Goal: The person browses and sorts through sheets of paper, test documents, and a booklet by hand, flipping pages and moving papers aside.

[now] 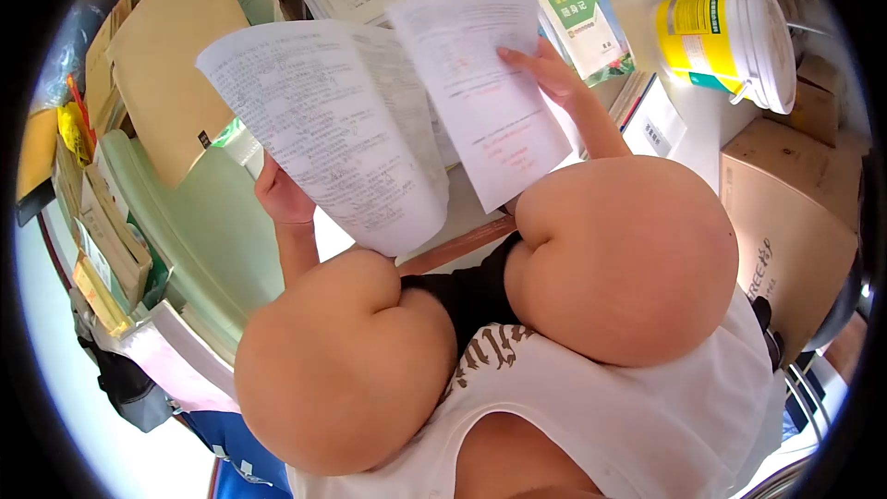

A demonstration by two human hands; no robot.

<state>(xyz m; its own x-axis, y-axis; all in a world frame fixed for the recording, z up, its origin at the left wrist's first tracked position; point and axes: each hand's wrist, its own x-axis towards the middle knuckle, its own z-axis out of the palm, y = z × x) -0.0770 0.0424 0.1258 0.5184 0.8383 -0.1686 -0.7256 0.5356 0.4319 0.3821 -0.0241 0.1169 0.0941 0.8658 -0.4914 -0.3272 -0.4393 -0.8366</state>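
My left hand (285, 192) is closed on the left edge of a densely printed sheet (342, 120), its fingers partly hidden behind the paper. The sheet curves and hangs over the table's near edge. My right hand (547, 72) grips the right edge of a second sheet (490, 83), thumb on the front. This one carries printed lines and red text lower down. Both papers are raised and tilted toward the camera, side by side, with a curled page between them.
White and yellow buckets (721, 46) stand at the back right, near a green-and-white booklet (584, 23). Cardboard boxes (785, 222) are at the right. A brown folder (171, 65) and a pale green chair-like surface (185, 222) lie left, beside stacked books and papers (102, 249).
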